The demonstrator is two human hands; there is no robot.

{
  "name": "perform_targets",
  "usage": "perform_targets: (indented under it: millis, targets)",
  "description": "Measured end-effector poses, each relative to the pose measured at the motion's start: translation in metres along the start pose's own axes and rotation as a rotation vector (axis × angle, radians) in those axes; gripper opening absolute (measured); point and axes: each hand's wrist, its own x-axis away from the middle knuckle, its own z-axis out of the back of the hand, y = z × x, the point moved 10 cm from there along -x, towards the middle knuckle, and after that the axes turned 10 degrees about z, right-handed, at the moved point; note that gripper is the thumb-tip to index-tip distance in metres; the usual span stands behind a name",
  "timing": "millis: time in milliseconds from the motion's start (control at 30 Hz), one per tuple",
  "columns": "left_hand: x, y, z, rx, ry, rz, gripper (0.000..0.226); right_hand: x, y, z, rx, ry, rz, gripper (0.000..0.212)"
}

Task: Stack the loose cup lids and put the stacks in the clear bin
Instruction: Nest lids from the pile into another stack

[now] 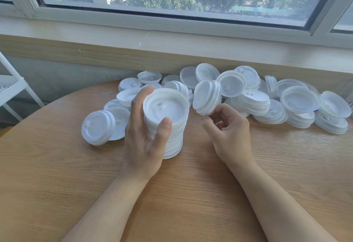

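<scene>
A tall stack of white cup lids (pixel 168 125) stands on the round wooden table (pixel 57 175), its top lid turned hollow side up. My left hand (pixel 145 138) grips the stack from the left, thumb on the front rim and fingers behind. My right hand (pixel 229 133) pinches the lower edge of a short stack of a few lids (pixel 207 97), tilted on edge just right of the tall stack's top. Several loose lids and small stacks (pixel 267 98) lie along the wall behind. No clear bin is in view.
A small lid stack (pixel 98 127) lies tipped at the left of the pile. The wall and window sill (pixel 172 51) close off the far side of the table. A white metal rack (pixel 11 87) stands at the left edge.
</scene>
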Motion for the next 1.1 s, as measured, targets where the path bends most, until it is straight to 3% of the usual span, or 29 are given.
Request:
perform_targets:
  millis: [200, 433, 700, 1000, 1100]
  targets:
    - [0.0, 0.0, -0.001, -0.005, 0.001, 0.0, 0.068, 0.001, -0.004, -0.014, -0.025, -0.124, 0.003, 0.02]
    - [0.0, 0.0, 0.0, -0.008, -0.001, 0.003, 0.068, 0.001, 0.0, -0.009, -0.139, -0.036, -0.011, 0.021]
    - [0.0, 0.0, 0.0, -0.006, 0.003, 0.001, 0.067, -0.001, 0.009, -0.015, -0.191, -0.096, -0.026, 0.032]
    - [0.0, -0.001, 0.0, -0.005, 0.004, 0.011, 0.068, 0.001, 0.015, -0.018, -0.371, -0.059, -0.135, 0.021]
    - [0.0, -0.001, -0.001, -0.004, -0.002, 0.01, 0.068, 0.002, 0.017, -0.022, -0.428, -0.061, -0.16, 0.028]
